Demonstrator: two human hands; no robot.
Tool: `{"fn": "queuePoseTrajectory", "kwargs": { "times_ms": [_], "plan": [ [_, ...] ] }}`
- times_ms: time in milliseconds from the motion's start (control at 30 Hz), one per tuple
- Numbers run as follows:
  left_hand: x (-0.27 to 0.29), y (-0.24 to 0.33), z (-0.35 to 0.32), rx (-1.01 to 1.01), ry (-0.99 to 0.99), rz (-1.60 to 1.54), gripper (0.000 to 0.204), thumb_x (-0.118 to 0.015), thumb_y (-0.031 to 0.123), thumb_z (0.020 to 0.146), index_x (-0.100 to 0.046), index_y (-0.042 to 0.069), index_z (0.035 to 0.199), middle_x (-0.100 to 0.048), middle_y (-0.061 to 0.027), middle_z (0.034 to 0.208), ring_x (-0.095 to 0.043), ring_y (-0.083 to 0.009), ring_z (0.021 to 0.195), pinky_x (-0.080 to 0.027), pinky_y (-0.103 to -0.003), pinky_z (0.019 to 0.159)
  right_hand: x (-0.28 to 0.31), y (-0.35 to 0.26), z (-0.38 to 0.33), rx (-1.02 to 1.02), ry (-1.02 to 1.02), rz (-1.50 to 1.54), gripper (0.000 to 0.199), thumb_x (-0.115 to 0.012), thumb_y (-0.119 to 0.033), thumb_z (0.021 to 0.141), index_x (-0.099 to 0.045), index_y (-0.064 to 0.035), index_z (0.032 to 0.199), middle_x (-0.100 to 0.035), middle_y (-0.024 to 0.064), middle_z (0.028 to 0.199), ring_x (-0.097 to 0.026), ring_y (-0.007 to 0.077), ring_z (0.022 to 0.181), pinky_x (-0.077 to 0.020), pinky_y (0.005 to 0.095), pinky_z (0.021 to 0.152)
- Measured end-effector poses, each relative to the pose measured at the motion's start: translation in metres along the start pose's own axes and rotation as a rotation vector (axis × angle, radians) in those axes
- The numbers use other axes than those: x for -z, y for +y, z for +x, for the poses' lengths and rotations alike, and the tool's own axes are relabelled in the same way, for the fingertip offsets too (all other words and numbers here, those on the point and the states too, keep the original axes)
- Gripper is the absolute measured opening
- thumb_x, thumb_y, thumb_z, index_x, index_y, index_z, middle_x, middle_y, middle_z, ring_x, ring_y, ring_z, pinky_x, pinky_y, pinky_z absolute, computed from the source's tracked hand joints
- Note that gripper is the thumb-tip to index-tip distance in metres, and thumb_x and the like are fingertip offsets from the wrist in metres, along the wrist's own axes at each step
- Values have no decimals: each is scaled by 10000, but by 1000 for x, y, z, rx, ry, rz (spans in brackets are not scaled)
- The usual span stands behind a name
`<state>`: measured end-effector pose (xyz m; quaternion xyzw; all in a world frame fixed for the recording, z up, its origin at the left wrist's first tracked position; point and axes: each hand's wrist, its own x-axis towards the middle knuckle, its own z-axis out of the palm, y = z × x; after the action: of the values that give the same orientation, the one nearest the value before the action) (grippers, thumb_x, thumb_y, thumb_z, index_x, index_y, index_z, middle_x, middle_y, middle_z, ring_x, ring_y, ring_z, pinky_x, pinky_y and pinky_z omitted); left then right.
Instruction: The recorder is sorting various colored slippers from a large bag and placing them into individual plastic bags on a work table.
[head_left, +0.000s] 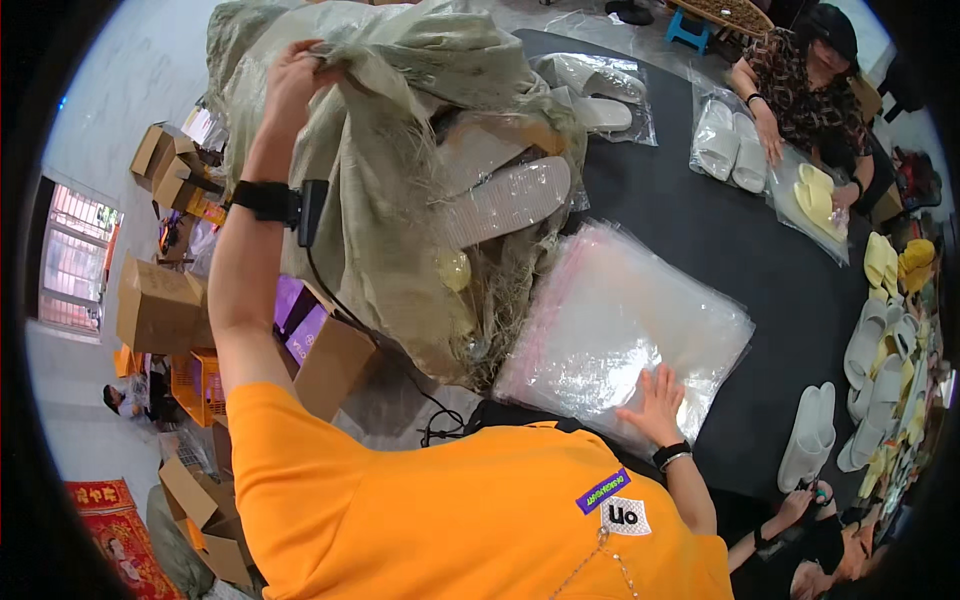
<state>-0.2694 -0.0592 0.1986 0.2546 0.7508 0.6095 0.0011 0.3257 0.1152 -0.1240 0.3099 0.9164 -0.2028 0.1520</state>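
My left hand (292, 85) is raised at the upper left, its fingers closed on the frayed edge of a large greenish woven sack (350, 190). In the sack's mouth lie slippers in clear plastic; a pale ribbed slipper sole (510, 203) faces up. To the right of the sack, a stack of clear plastic bags (620, 320) with pinkish edges lies on the dark table. My right hand (655, 405) rests on the near part of this stack, fingers spread and holding nothing.
Across the dark table (690, 200), a co-worker (815, 110) handles bagged yellow slippers (815, 200). Bagged white slippers (730, 145) lie beside them. Loose pairs crowd the right edge, where another person's hands (795, 508) show. Cardboard boxes (160, 305) stand at left; a cable (340, 310) hangs from my left wrist.
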Motion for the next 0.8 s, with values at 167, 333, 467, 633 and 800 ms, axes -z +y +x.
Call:
{"fn": "queuePoseTrajectory", "kwargs": {
  "times_ms": [167,333,467,633,800],
  "plan": [
    [23,1,55,-405,202,341,290,-454,41,825,-503,47,1111,-549,-77,1062,-561,-185,931,-473,-309,778,5,-5,1,-23,-18,8,947,-604,-603,652,-220,-133,1379,-29,169,1452,21,340,1337,34,555,1023],
    [21,-41,78,-1038,360,1381,455,-505,151,817,-399,115,1258,-356,-157,1309,-414,-354,1137,-355,-407,942,0,-5,0,-42,6,-4,954,-592,-630,643,-236,-132,1374,-41,166,1453,12,337,1337,31,553,1024],
    [117,-141,136,-275,14,1303,560,-433,101,752,-361,107,1308,-452,-171,1230,-483,-325,1075,-391,-380,886,-6,2,6,22,61,-26,966,-580,-655,633,-240,-137,1374,-54,161,1453,-6,333,1339,19,557,1023],
    [53,-73,101,32,33,692,411,-473,134,748,-557,78,1146,-602,-130,1018,-558,-215,950,-423,-304,811,-7,-2,1,-35,56,-30,974,-575,-665,628,-237,-141,1375,-59,159,1453,-15,335,1338,7,560,1022],
    [49,-52,59,-171,261,537,346,-509,161,751,-601,89,1076,-610,-104,1005,-562,-197,915,-411,-290,809,-4,-2,2,-20,48,-27,979,-574,-663,632,-220,-142,1381,-59,163,1451,-17,339,1336,4,560,1021]
  ]
}}
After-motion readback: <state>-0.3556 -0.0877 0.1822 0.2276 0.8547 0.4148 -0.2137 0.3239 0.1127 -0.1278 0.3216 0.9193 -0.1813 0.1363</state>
